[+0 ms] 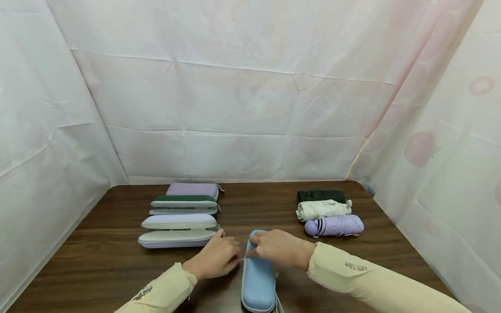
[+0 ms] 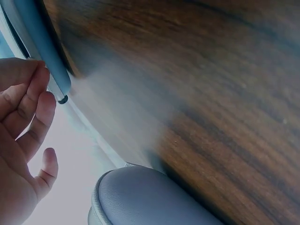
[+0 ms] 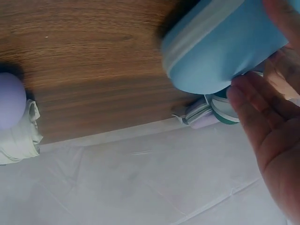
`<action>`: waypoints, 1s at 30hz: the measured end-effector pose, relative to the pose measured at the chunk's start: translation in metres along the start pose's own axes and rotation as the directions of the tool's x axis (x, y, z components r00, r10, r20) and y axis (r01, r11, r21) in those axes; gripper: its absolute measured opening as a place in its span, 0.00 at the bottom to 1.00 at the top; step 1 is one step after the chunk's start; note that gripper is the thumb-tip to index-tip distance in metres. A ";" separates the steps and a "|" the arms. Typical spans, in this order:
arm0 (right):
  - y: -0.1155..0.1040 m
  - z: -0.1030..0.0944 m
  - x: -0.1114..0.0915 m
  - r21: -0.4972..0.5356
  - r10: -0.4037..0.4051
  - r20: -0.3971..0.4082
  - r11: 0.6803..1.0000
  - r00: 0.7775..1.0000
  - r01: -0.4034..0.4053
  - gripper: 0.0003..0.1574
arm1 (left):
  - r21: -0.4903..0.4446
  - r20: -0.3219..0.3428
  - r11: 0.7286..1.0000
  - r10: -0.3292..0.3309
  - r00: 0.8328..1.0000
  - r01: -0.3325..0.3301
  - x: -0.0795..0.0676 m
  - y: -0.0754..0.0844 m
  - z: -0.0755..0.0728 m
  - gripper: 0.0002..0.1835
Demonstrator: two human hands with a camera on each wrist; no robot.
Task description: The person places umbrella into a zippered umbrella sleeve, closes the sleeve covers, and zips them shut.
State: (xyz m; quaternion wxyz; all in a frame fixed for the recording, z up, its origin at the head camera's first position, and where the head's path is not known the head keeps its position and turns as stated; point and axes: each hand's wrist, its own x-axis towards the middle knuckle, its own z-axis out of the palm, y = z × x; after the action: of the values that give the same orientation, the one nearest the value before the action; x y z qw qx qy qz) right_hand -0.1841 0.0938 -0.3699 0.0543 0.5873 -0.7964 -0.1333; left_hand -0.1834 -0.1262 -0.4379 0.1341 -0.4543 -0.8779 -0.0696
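Observation:
A light-blue zip case (image 1: 258, 282) lies lengthwise on the table in front of me, its zipper running along the side. My right hand (image 1: 279, 248) grips the far end of this case, with thumb and fingers on its sides in the right wrist view. At the case's left edge, my left hand (image 1: 219, 256) pinches the zipper pull between thumb and forefinger; the pull is mostly hidden by the fingertips. Its other fingers are loosely bent in the left wrist view. Just beyond the left hand sits a pale lavender case (image 1: 178, 238), lying partly unzipped.
Behind the lavender case are a gaping dark-green case (image 1: 184, 198) and a closed purple case (image 1: 192, 189). Folded umbrellas lie at right: black (image 1: 321, 195), cream (image 1: 322, 210) and lavender (image 1: 338, 225). White sheeting (image 1: 235, 108) hangs around the wooden table (image 1: 98, 261).

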 end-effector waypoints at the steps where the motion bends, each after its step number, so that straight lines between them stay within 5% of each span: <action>1: 0.000 0.000 0.001 -0.001 0.016 0.007 1.000 1.000 -0.016 0.45 | 0.007 0.007 1.000 0.000 1.000 0.000 0.000 0.000 0.000 0.06; 11: 0.002 0.005 0.007 0.037 0.160 0.061 0.986 0.985 -0.162 0.35 | 0.057 0.024 0.998 0.018 1.000 -0.019 -0.005 0.000 -0.003 0.11; 17: 0.005 0.010 0.005 0.111 0.178 0.062 0.977 0.982 -0.184 0.39 | 0.084 0.016 0.996 0.026 1.000 -0.027 -0.007 -0.003 -0.005 0.10; 23: 0.010 0.015 -0.003 0.165 0.119 0.047 0.978 0.992 -0.125 0.49 | 0.118 0.043 0.993 0.023 0.999 -0.028 -0.008 -0.004 -0.006 0.08; 30: 0.013 0.024 -0.012 0.162 0.053 0.034 0.985 0.998 -0.058 0.48 | 0.114 0.064 0.993 0.013 0.998 -0.021 -0.011 -0.003 -0.009 0.09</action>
State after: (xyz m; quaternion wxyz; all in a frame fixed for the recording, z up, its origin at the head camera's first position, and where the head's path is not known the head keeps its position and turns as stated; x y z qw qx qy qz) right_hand -0.1982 0.1121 -0.3881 -0.0020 0.5654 -0.8214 -0.0748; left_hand -0.1784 -0.1391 -0.4328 0.1328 -0.4553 -0.8804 -0.0035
